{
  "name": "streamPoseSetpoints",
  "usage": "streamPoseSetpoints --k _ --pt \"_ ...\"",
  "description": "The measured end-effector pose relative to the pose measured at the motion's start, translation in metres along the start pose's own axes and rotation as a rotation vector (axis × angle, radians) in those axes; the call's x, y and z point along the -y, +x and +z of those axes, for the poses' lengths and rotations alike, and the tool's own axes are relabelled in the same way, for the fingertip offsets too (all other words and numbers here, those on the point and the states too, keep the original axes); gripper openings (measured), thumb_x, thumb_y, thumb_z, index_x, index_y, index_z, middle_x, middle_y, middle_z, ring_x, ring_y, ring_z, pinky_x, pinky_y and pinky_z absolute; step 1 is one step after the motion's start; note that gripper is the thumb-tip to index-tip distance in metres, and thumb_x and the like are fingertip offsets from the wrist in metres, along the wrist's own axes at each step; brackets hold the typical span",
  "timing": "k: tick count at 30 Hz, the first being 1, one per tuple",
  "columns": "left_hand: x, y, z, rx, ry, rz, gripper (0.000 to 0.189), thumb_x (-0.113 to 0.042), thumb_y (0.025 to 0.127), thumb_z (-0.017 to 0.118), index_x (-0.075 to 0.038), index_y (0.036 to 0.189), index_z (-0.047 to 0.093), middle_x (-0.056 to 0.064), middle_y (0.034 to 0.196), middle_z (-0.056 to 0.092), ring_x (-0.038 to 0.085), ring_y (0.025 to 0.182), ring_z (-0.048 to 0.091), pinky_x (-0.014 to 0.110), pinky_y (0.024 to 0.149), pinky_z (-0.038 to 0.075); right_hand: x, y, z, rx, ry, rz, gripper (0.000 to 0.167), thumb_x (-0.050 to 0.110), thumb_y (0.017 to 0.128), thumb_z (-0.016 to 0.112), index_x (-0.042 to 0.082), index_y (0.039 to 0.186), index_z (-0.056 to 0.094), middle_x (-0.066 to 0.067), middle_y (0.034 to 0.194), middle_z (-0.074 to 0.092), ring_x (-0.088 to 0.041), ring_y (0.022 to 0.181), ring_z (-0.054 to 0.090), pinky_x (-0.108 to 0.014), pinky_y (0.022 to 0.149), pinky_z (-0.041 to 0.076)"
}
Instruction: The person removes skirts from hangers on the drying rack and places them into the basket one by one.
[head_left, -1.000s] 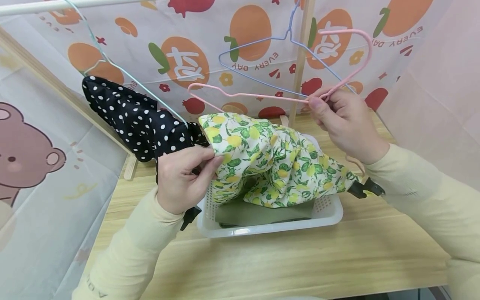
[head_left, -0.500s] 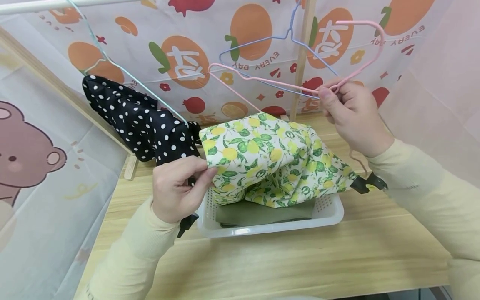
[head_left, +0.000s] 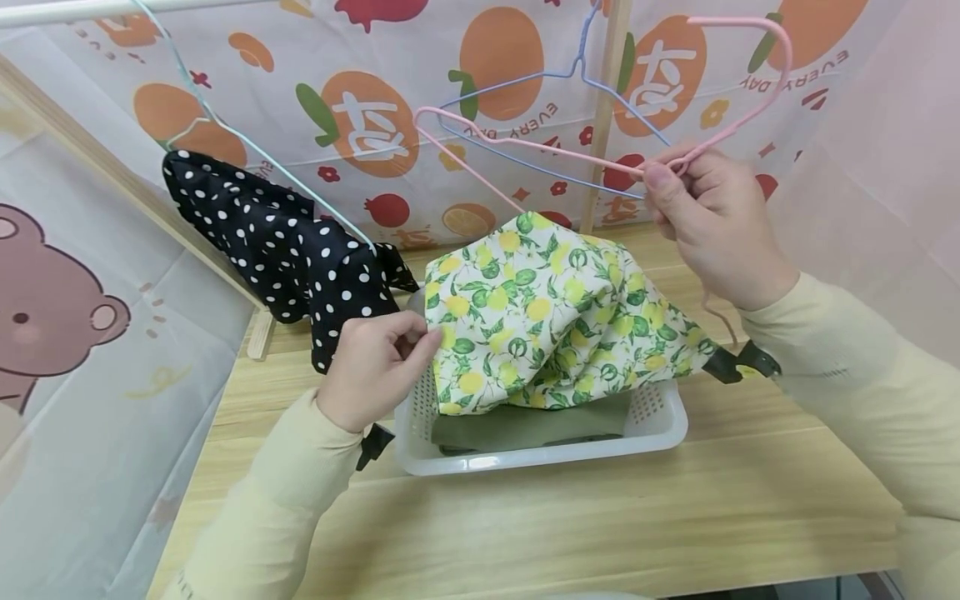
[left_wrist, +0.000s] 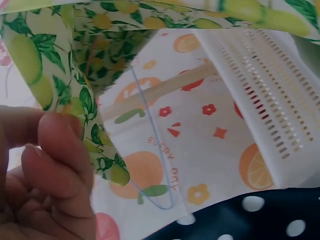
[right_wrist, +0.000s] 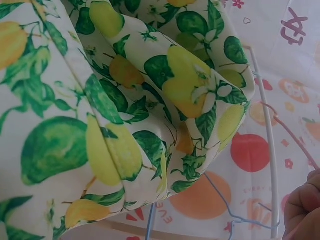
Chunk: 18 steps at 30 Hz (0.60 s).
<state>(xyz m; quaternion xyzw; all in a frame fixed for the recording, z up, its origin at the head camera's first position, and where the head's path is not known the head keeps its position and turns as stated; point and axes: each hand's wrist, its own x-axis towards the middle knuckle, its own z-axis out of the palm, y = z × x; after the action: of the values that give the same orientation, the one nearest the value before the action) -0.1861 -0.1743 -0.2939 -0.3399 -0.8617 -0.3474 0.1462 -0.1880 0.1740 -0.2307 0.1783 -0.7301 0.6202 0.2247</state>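
Observation:
Near its hook, the pink clothes hanger point(head_left: 555, 148) is pinched by my right hand point(head_left: 716, 221), hook pointing up. The hanger's left end stands above a lemon-print garment point(head_left: 525, 308), and its lower bar runs down behind the cloth's top edge. My left hand point(head_left: 378, 362) pinches the garment's left edge. In the left wrist view, curled fingers point(left_wrist: 60, 155) are at the lemon cloth point(left_wrist: 90, 95), which hangs partly spread. The garment drapes over a white basket point(head_left: 540, 462). Its folds fill much of the right wrist view, with the right hand at the far right.
A black polka-dot garment point(head_left: 262, 233) hangs on a mint hanger point(head_left: 277, 171) from the white rail point(head_left: 90, 12) at left. Behind my right hand hangs a blue hanger point(head_left: 517, 82). Olive cloth point(head_left: 525, 427) lies in the basket on the wooden table point(head_left: 600, 525).
My right hand has moved up and right with the pink hanger, lifting its left end clear of the cloth's left part. The lemon-print garment now lies more spread out.

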Motion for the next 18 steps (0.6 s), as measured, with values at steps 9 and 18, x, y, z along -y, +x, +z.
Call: streamPoseSetpoints --k 9,18 --pt "0.016 0.002 0.017 0.266 0.122 -0.159 0.031 -0.017 0.091 0.067 -0.015 0.062 0.058 -0.008 0.048 0.042 0.008 0.043 0.043 0.024 0.04 0.036 0.008 0.003 0.009 0.022 -0.067 -0.006 0.018 0.016 0.097 0.056 0.0 0.097 0.065 -0.01 0.068 0.05 -0.019 0.056 0.038 -0.022 0.045 0.03" --pt "0.011 0.011 0.024 0.328 0.18 -0.135 0.025 -0.023 0.088 0.07 -0.013 0.065 0.068 -0.01 0.049 0.051 0.005 0.043 0.046 0.024 0.041 0.041 0.014 0.006 0.02 0.079 -0.196 -0.069 0.016 0.011 0.098 0.055 0.0 0.097 0.067 -0.01 0.07 0.053 -0.018 0.061 0.047 -0.022 0.047 0.035"
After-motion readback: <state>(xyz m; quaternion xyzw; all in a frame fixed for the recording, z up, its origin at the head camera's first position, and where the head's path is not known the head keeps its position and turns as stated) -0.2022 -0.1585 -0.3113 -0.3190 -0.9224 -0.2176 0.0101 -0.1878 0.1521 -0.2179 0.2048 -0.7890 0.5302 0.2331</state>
